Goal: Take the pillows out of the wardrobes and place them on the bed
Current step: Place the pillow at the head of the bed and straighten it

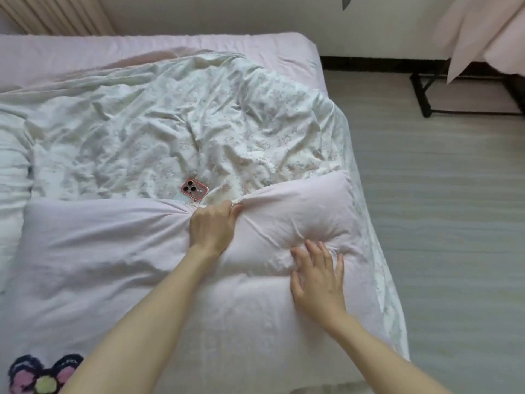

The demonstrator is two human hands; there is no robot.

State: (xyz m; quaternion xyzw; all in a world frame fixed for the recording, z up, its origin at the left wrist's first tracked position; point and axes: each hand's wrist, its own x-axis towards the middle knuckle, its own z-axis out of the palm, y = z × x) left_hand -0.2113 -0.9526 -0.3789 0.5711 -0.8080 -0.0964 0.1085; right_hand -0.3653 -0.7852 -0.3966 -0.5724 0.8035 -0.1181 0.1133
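The bed is cut off at the left edge, mostly buried under a crumpled floral duvet. The pink pillow is laid across the near end, its lower edge out of frame. A phone is half tucked behind the pillow's far edge. That edge is bunched in the clenched left hand; the right hand is spread flat on the pillow.
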